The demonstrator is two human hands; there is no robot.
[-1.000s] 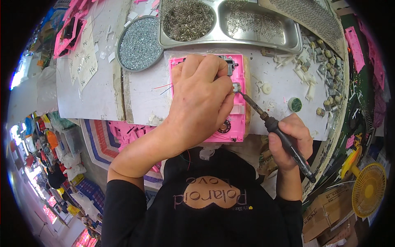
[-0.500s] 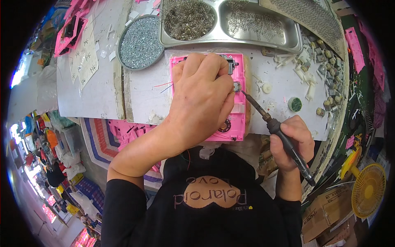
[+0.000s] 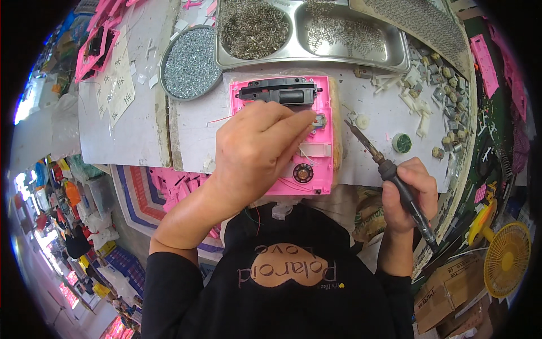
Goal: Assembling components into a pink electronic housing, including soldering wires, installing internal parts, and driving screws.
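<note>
A pink case (image 3: 313,135) lies open on the white bench (image 3: 192,124), and everything else sits around it. Beyond its far edge stands a steel tray (image 3: 395,53) with two wells of small metal parts; off the far left corner is a round dish (image 3: 189,62) of screws. To the right of the case lie loose white and grey bits (image 3: 420,107) and a small green spool (image 3: 402,142).

The left hand (image 3: 254,152) lies across the case, hiding its left half; the fingers are together, their tips pressed down near a small metal part at the case's middle. The case's long axis runs away from the person, a black bar at the far end and a round speaker at the near end.

The right hand (image 3: 407,195) is clamped around a soldering iron (image 3: 389,172) just right of the case. The iron slants, tip pointing up and left toward the case, apart from it.

Bare bench shows left of the case; the case's near edge overhangs the bench edge.
</note>
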